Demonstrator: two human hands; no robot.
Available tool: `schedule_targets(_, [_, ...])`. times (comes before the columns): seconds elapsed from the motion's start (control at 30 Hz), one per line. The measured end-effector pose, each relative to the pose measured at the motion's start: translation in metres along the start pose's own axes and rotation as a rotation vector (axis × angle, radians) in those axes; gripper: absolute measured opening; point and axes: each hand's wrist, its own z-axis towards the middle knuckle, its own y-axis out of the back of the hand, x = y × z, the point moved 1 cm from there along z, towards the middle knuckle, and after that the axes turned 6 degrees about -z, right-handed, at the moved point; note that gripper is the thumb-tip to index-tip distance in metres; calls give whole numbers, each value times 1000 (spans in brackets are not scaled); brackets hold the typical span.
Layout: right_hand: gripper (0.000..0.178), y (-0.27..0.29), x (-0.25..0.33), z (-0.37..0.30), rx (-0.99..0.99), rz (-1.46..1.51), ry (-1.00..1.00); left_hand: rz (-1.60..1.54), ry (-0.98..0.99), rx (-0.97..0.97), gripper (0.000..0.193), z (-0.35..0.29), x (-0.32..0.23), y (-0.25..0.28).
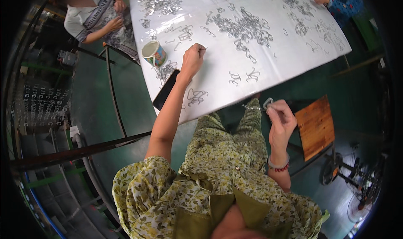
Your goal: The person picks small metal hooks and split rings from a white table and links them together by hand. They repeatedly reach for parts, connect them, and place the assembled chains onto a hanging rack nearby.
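My left hand (193, 60) is over the white-covered table (218, 85), fingers pinched together. A thin sliver seems to show at its fingertips, too small to make out. My right hand (282, 119) is raised off the table's near edge, above my lap, its thumb and fingers closed on shiny curved metal hooks (268, 103). Beyond my left hand, a large pile of S-shaped metal hooks (247, 27) is spread out. Small groups of metal hooks (197, 97) lie nearer to me, beside my left forearm. Two more little clusters of metal hooks (252, 75) rest near the front edge.
A colourful cup (154, 54) and a dark phone (167, 90) are left of my arm. One person (100, 18) sits at the left; another's sleeve (346, 3) shows far right. A wooden stool (315, 127) stands at my right, and a metal rail (84, 148) crosses at left.
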Motion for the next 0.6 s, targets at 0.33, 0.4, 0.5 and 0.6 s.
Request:
schedule_targets(0.33, [3,-9,-29,-14,-75,47,-71,-974,197,452,14,-116,-166,3])
schedule_targets(0.4, [3,-9,-28,-17,-86,39,-65,-838,32,401,12,-124,-173,-3])
schedule_targets(0.5, [2,-12,-26,-18,-74,11,-37,-551,-294,238,14,-130,-173,-12])
schedule_targets(0.6, [3,-12,-26,-19,-51,-69,1,-480,-308,177,12,-134,-174,-18])
